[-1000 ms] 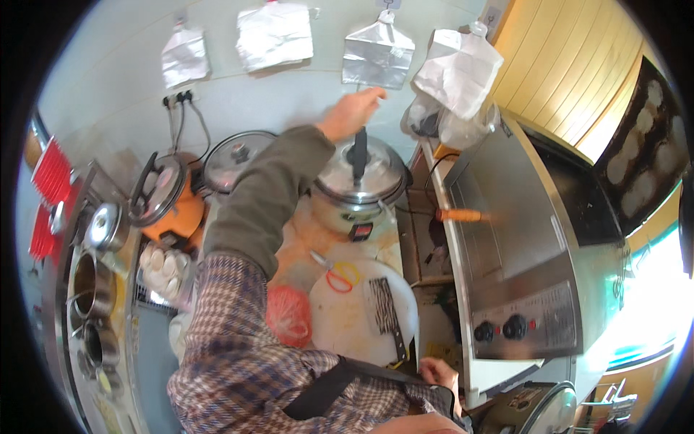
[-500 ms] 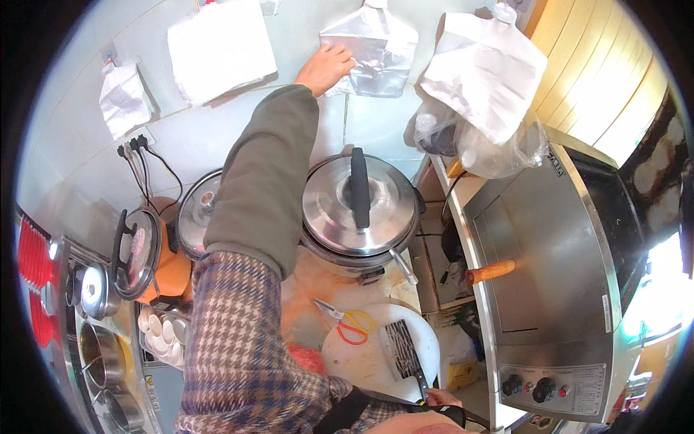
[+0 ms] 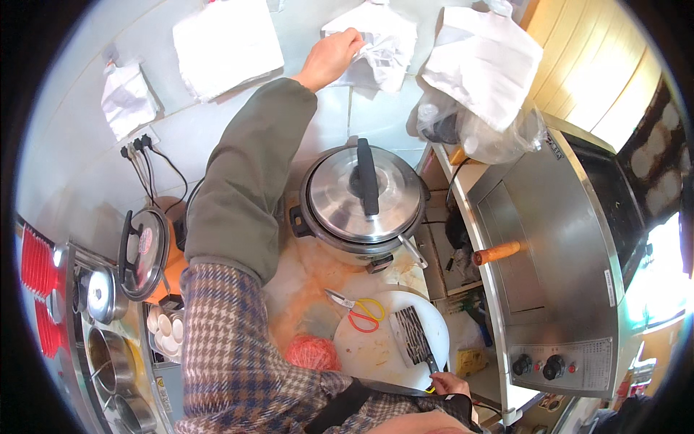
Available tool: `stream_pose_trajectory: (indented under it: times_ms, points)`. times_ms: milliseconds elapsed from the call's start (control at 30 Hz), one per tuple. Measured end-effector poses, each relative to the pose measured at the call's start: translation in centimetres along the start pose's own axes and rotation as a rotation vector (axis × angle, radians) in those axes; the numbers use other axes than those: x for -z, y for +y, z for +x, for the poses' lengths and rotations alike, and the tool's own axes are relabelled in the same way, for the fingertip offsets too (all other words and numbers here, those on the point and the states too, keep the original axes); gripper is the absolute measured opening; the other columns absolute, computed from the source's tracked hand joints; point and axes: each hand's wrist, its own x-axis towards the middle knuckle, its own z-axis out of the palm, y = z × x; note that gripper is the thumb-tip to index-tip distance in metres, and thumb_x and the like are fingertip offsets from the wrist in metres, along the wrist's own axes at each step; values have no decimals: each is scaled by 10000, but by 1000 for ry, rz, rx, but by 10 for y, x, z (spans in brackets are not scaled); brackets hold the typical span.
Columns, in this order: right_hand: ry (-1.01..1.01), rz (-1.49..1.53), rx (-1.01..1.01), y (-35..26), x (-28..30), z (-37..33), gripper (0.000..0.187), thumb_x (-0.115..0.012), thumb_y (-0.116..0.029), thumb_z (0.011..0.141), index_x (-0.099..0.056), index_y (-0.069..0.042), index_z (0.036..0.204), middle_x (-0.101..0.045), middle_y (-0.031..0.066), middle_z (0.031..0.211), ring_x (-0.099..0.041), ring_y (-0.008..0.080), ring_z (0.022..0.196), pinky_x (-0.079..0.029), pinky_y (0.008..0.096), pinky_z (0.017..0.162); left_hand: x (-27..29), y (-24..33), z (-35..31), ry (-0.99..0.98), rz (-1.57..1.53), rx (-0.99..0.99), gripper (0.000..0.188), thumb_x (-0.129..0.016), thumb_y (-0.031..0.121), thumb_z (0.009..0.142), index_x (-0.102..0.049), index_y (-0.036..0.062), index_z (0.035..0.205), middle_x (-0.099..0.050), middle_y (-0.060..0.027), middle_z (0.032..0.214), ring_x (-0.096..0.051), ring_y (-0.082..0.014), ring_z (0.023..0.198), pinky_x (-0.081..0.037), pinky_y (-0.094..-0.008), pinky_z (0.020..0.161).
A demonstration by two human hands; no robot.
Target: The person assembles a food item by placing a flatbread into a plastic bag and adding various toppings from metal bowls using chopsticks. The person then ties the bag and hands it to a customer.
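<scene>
My left hand (image 3: 332, 59) is raised to the wall, its fingers closed on a crumpled part of a white plastic bag (image 3: 387, 61) in a hanging bundle. My right hand (image 3: 451, 387) is low at the right, closed around the black-and-yellow handle of a long knife (image 3: 394, 388). This blade points left, partly behind my clothing. Just above that hand, a dark-patterned cleaver (image 3: 410, 335) lies on a round white cutting board (image 3: 365, 351). Scissors (image 3: 361, 309) with red and yellow handles rest at the board's left edge. Beside it sits a ball of red plastic twine (image 3: 313, 353).
A lidded steel pot (image 3: 365, 192) stands below the bags. An orange lidded pot (image 3: 153, 253) and metal containers (image 3: 108, 358) are at left. On the right is a steel appliance (image 3: 542, 267) with a wooden handle. More bag bundles (image 3: 481, 61) hang along the wall.
My left hand has moved slightly right and up, and the bag's front is now bunched up in its fingers. The view has shifted slightly, uncovering more of the red twine ball.
</scene>
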Motion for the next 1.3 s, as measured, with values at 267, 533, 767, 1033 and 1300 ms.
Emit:
stream_pose_trajectory:
  times_ms: [267, 533, 767, 1033, 1300]
  points:
    - [470, 171, 846, -200, 79, 182, 359, -723, -9, 834, -654, -17, 1187, -664, 157, 1111, -665, 286, 940, -535, 411, 864, 19, 67, 19, 15, -398, 52, 157, -592, 173, 966, -579, 79, 1092, -613, -76, 774, -571, -230, 699, -476, -360, 687]
    - [1138, -452, 1042, -369, 182, 322, 520, -754, -34, 717, -624, -83, 1218, -588, 153, 1259, -557, 342, 1100, -495, 454, 873, 24, 112, 8, -108, -435, 28, 130, -564, 155, 995, -532, 80, 1097, -513, -9, 725, -485, -118, 696, -424, -286, 665]
    - [913, -469, 977, -302, 161, 263, 175, -714, -25, 695, -664, -96, 846, -639, 41, 757, -619, 268, 786, -508, 373, 671, 22, 179, -83, -476, -575, 145, 269, -649, 264, 958, -555, 73, 1122, -544, -35, 721, -504, -151, 648, -448, -317, 637]
    - [777, 915, 576, -95, 115, 102, 263, -652, -108, 943, -602, -22, 1186, -635, 21, 1064, -574, 118, 1018, -457, 268, 913, -8, 324, -202, -938, -1438, 737, 347, -533, 313, 1053, -675, 43, 1218, -686, 7, 989, -574, -72, 842, -471, -264, 733]
    - [73, 1829, 641, 41, 24, -69, 759, -336, -663, 1010, -589, -20, 1323, -554, 106, 1395, -520, 216, 1227, -398, 368, 1067, -39, 485, -280, -890, -1531, 1064, 525, -414, 498, 1067, -559, 124, 1406, -662, -38, 1136, -627, -127, 994, -502, -264, 793]
